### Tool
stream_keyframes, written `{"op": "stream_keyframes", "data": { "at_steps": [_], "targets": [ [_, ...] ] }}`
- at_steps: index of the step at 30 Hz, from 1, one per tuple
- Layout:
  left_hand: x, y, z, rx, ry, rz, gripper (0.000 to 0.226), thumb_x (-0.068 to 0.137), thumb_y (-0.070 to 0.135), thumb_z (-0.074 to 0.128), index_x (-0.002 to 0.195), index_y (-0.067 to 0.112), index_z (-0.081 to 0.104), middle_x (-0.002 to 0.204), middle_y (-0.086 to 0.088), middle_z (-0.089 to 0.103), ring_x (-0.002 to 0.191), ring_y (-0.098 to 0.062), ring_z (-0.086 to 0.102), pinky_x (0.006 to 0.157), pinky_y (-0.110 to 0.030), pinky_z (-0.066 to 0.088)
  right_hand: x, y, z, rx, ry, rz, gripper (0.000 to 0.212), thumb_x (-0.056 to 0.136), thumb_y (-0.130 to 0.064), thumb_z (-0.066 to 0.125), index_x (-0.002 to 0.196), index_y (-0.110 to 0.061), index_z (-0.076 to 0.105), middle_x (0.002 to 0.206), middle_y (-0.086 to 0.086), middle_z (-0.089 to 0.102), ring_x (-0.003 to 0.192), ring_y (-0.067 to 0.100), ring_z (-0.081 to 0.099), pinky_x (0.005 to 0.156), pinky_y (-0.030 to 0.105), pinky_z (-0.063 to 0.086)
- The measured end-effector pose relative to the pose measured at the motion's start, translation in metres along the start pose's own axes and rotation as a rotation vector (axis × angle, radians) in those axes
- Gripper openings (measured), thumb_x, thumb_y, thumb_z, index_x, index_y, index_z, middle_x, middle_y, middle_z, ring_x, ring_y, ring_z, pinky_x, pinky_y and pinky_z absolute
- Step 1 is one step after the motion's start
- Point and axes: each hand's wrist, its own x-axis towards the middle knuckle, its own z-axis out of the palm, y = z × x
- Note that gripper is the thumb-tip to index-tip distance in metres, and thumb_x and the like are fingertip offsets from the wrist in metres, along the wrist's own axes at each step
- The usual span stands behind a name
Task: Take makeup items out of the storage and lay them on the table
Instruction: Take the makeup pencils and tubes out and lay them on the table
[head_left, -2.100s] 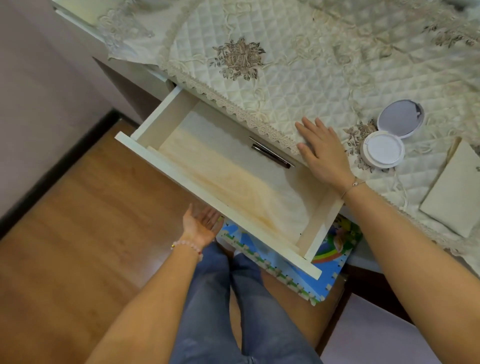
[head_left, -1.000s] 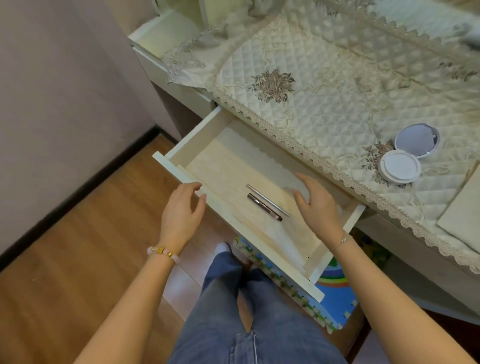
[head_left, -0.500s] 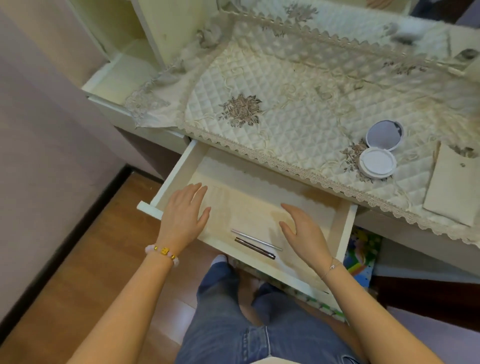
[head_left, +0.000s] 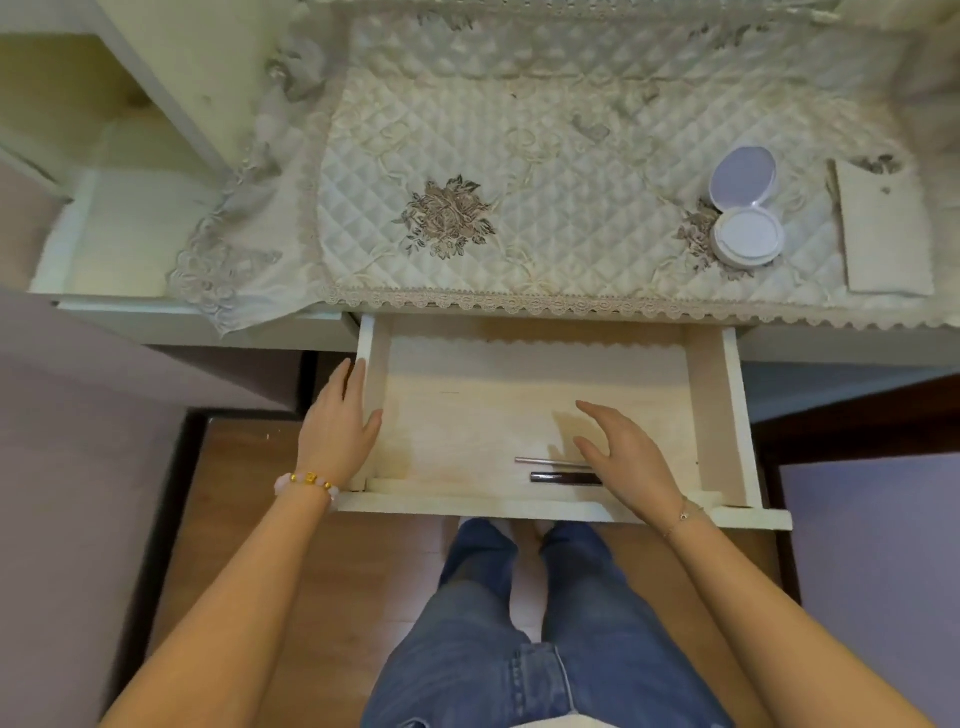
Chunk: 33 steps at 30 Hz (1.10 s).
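A white drawer (head_left: 719, 415) stands pulled out below the table. Two slim makeup pencils lie side by side near its front wall: a silver one (head_left: 545, 461) and a dark one (head_left: 558, 477). My right hand (head_left: 621, 457) hovers inside the drawer just over their right ends, fingers apart, holding nothing. My left hand (head_left: 337, 428) rests on the drawer's left wall, fingers straight, thumb over the inner side. An open white compact (head_left: 745, 218) with its mirror lid raised sits on the quilted tablecloth (head_left: 519, 171) at the right.
A flat cream pouch (head_left: 883, 228) lies at the table's far right. A white shelf unit (head_left: 119, 228) stands to the left. Lace trim hangs over the table edge above the drawer. My legs in jeans are below, on a wooden floor.
The view has swung square onto the drawer. My left hand has shifted from over the drawer's inside onto its left wall. My right hand has come closer to the pencils' right ends.
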Motion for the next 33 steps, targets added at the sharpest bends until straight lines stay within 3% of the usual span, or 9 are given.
{"op": "stream_keyframes", "data": {
  "at_steps": [3,5,9,16,25,33],
  "targets": [
    [0.005,-0.003,0.005,-0.083,-0.019,0.009,0.068,0.089,0.017,0.055,0.145,0.004,0.018,0.15,-0.017,0.025,0.131,-0.034,0.037,0.094,-0.046,0.044,0.0,-0.002,0.007,-0.011,-0.026,0.043,0.047,0.092,-0.021,0.052,0.138,-0.016,0.042,0.142,0.003,0.046,0.129,0.02,0.042,0.104,0.025,0.03],
    [0.006,-0.002,0.007,-0.128,-0.02,0.002,0.07,0.091,0.018,0.052,0.147,0.007,0.012,0.15,-0.015,0.026,0.126,-0.034,0.042,0.083,-0.045,0.048,0.002,-0.001,0.011,-0.023,-0.039,0.066,0.046,0.092,-0.021,0.052,0.137,-0.017,0.044,0.141,0.002,0.047,0.129,0.019,0.043,0.103,0.025,0.031],
    [0.009,-0.003,0.015,-0.172,-0.01,-0.031,0.07,0.094,0.02,0.047,0.148,0.014,0.004,0.148,-0.012,0.028,0.097,-0.037,0.057,0.061,-0.042,0.048,0.01,0.007,0.017,-0.071,-0.054,0.095,0.042,0.091,-0.02,0.053,0.132,-0.019,0.05,0.136,0.0,0.052,0.124,0.019,0.047,0.098,0.027,0.037],
    [0.01,0.001,0.021,-0.267,0.031,-0.096,0.067,0.094,0.018,0.047,0.148,0.014,0.007,0.15,-0.013,0.025,0.112,-0.041,0.05,0.078,-0.047,0.047,0.033,0.019,0.031,-0.268,-0.193,0.037,0.03,0.087,-0.019,0.058,0.117,-0.02,0.062,0.12,0.002,0.059,0.108,0.023,0.051,0.082,0.034,0.045],
    [0.009,0.01,0.025,-0.303,0.079,-0.129,0.07,0.092,0.018,0.049,0.148,0.014,0.007,0.144,-0.017,0.03,0.106,-0.039,0.052,0.074,-0.044,0.047,0.042,0.021,0.04,-0.272,-0.148,0.056,0.017,0.086,-0.016,0.056,0.098,-0.017,0.068,0.104,0.003,0.063,0.096,0.024,0.055,0.068,0.035,0.048],
    [0.009,0.008,0.025,-0.301,0.071,-0.114,0.072,0.092,0.019,0.05,0.148,0.014,0.006,0.143,-0.019,0.03,0.105,-0.038,0.053,0.073,-0.046,0.05,0.039,0.017,0.039,-0.503,-0.136,-0.028,0.017,0.087,-0.015,0.05,0.091,-0.013,0.066,0.098,0.004,0.064,0.09,0.025,0.055,0.058,0.029,0.035]
  ]
}}
